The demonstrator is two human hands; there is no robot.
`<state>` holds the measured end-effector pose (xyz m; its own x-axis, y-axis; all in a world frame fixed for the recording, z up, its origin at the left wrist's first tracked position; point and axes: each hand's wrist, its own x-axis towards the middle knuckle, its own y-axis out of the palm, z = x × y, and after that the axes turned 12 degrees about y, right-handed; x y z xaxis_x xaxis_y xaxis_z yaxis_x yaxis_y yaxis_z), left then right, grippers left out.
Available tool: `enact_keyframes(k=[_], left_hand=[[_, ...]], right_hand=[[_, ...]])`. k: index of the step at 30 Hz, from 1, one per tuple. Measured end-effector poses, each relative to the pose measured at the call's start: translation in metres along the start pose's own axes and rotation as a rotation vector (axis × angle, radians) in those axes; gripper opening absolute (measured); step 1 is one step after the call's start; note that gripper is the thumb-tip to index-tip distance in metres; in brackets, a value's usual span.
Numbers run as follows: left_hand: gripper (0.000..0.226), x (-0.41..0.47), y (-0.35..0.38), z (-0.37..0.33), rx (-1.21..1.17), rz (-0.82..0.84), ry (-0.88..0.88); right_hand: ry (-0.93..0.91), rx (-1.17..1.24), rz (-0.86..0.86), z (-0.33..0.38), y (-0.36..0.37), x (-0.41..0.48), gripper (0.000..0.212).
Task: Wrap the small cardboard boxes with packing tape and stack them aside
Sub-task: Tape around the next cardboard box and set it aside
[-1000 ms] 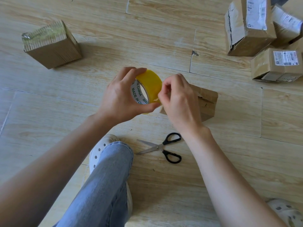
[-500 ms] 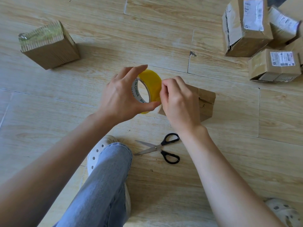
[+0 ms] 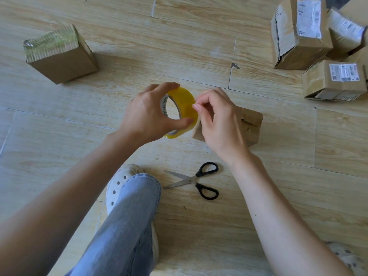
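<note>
My left hand (image 3: 147,114) grips a yellow tape roll (image 3: 184,104) by its rim, held above the floor at the centre of the view. My right hand (image 3: 217,120) has its fingertips curled at the roll's right edge and pinches at the tape's end there. A small brown cardboard box (image 3: 251,124) lies on the floor just behind my right hand, which hides most of it. A taped box (image 3: 61,56) stands at the far left.
Black-handled scissors (image 3: 197,181) lie on the wooden floor below my hands. Several labelled cardboard boxes (image 3: 302,34) are piled at the top right. My jeans leg and white shoe (image 3: 123,188) take up the lower middle.
My right hand's fingertips have lifted from the roll's side to its right edge and now pinch there. The left hand has turned the roll slightly.
</note>
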<state>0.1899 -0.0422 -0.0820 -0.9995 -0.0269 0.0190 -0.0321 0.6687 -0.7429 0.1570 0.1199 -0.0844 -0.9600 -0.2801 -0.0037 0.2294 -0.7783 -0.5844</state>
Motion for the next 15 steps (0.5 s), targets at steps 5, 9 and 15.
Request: enact_keyframes(k=[5,9,15], left_hand=[[0.087,0.0,-0.003,0.011,-0.083,0.068,-0.062],[0.093,-0.002,-0.003,0.015,-0.093,0.125,-0.037],[0.068,-0.002,-0.007,0.014,-0.498,0.186,-0.129]], right_hand=[[0.064,0.067,0.04,0.001,0.001,-0.004,0.009],[0.151,0.094,0.055,0.005,0.0,-0.003,0.009],[0.082,0.224,-0.021,0.016,-0.004,0.001,0.007]])
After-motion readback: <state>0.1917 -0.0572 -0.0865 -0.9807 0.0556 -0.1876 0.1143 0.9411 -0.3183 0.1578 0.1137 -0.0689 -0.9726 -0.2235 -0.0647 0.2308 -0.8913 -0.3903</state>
